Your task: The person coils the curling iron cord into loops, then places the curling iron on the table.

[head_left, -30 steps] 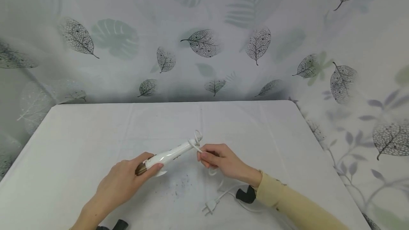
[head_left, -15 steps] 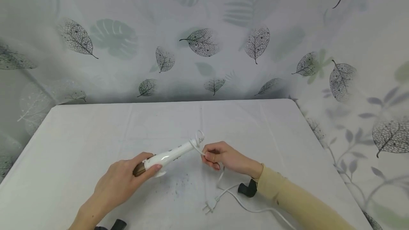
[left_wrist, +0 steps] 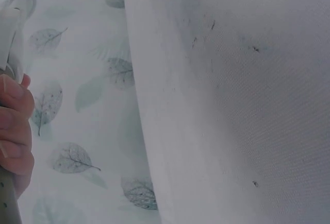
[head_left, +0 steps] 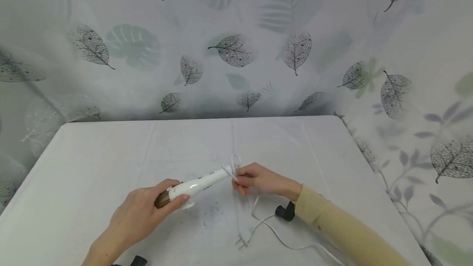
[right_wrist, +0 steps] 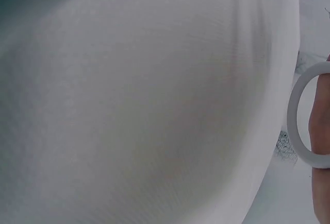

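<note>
A white curling iron (head_left: 197, 184) with a brown-gold barrel lies tilted across the middle in the head view, its handle end up and to the right. My left hand (head_left: 138, 212) grips it around the barrel end; in the left wrist view the curled fingers (left_wrist: 15, 116) show at the left edge. A loop of its white cord (head_left: 236, 160) stands at the handle end, and cord crosses the handle there. Close beside that end, my right hand (head_left: 255, 180) pinches the cord between thumb and fingers. In the right wrist view a cord loop (right_wrist: 293, 113) hangs by the hand.
Below my right hand, the rest of the cord (head_left: 282, 242) and its two-pin plug (head_left: 243, 239) lie on the white-covered table (head_left: 111, 155). Dark specks mark the cloth under the iron. A leaf-print curtain (head_left: 207, 19) stands behind the table.
The iron's handle end has shifted slightly right and down, nearer my right hand. My right hand has moved a little rightward with the cord, and more cord lies visible below it.
</note>
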